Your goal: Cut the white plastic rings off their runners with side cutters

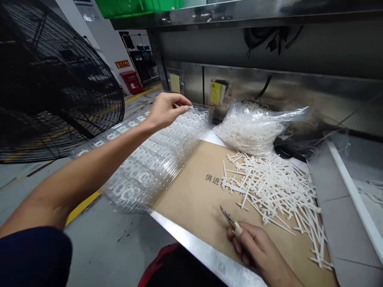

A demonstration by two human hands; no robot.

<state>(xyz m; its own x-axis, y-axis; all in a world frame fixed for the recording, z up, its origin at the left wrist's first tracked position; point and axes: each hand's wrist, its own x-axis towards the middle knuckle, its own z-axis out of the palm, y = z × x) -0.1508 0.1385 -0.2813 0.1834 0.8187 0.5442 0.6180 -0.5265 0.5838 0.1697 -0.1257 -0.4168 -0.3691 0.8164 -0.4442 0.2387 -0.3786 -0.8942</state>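
My left hand [169, 109] reaches over the far end of a stack of clear plastic trays [176, 165], whose pockets hold many white ring-shaped parts [130, 193]. Its thumb and fingertips are pinched together; anything between them is too small to make out. Low over the cardboard [191, 199], my right hand [254, 249] is closed around a small pointed metal tool [229, 218] with a pale grip, tip facing up and left. To the right of that tool lies a loose pile of white plastic sprue sticks [275, 191].
A clear bag [254, 125] full of white parts stands behind the pile. A large black fan [60, 87] is at the left. A metal shelf [239, 16] with a green bin [137, 8] overhangs the back. A white-edged grey panel [353, 191] borders the right.
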